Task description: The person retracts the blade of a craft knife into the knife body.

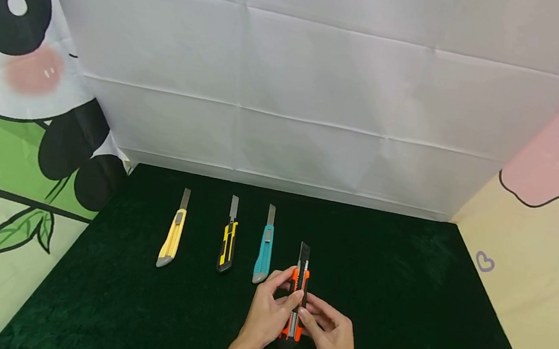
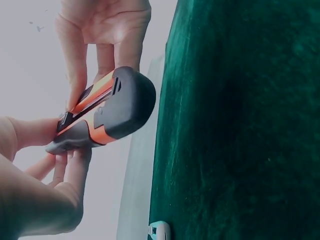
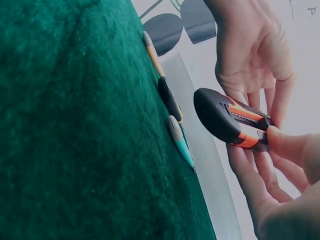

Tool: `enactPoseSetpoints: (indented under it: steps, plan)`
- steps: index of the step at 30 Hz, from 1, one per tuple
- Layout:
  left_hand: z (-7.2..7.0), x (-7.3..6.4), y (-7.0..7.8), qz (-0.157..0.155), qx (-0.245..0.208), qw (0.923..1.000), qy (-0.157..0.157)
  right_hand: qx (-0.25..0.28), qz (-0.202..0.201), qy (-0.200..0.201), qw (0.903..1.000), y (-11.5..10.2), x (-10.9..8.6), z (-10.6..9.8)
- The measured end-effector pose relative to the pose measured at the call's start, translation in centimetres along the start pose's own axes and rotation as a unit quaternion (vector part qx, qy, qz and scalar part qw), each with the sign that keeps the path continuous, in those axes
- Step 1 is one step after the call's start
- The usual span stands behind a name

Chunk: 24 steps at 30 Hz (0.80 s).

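Note:
Both hands hold an orange-and-black utility knife (image 1: 293,321) above the dark green cloth, its dark blade pointing toward the back wall. My left hand (image 1: 266,314) grips it from the left, with the thumb on its upper face near the slider. From the right, my right hand (image 1: 334,338) pinches the lower part of the body between thumb and fingers. In the left wrist view the black butt end of the utility knife (image 2: 132,102) faces the camera. The right wrist view shows the same utility knife (image 3: 220,116) between both hands; some fingers are hidden behind it.
Three more utility knives lie in a row to the left, blades out: a yellow knife (image 1: 173,237), a black-and-yellow knife (image 1: 227,246) and a teal knife (image 1: 264,253). The teal one is nearest my left hand. A white cloth wall (image 1: 315,72) rises behind the green surface (image 1: 400,311).

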<state>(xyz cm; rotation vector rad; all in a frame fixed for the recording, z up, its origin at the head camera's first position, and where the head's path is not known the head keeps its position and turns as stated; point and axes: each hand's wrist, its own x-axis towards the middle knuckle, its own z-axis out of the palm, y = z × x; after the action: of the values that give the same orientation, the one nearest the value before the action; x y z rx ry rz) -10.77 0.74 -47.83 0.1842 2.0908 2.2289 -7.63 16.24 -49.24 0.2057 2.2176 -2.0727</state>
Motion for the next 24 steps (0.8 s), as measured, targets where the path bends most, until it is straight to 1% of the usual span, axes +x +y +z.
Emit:
enactPoseSetpoints:
  steps: [3, 5, 10, 14, 16, 20, 24]
  plan:
    - [0.02, -0.04, -0.13, -0.017, 0.006, 0.9998, 0.012, 0.004, 0.004, 0.002, 1.0000, -0.12, -0.09, -0.10]
    - [0.04, -0.07, -0.19, -0.035, 0.008, 0.9991, 0.023, 0.011, 0.008, 0.006, 0.9999, -0.24, -0.08, -0.15]
    - [0.19, -0.21, -0.23, -0.072, 0.037, 0.9952, 0.056, 0.020, 0.009, 0.015, 0.9996, -0.48, 0.01, -0.18]
    - [0.51, -0.23, -0.21, -0.076, 0.070, 0.9925, 0.066, 0.021, 0.009, 0.022, 0.9995, -0.60, -0.01, -0.26]
    - [0.64, -0.24, -0.23, -0.075, 0.078, 0.9919, 0.066, 0.018, 0.010, 0.021, 0.9996, -0.54, -0.08, -0.27]
    - [0.70, -0.24, -0.25, -0.074, 0.069, 0.9929, 0.063, 0.021, 0.015, 0.008, 0.9996, -0.35, -0.20, -0.36]
    - [0.50, -0.25, -0.16, -0.068, 0.059, 0.9949, 0.047, 0.031, 0.023, -0.012, 0.9992, -0.21, -0.23, -0.58]
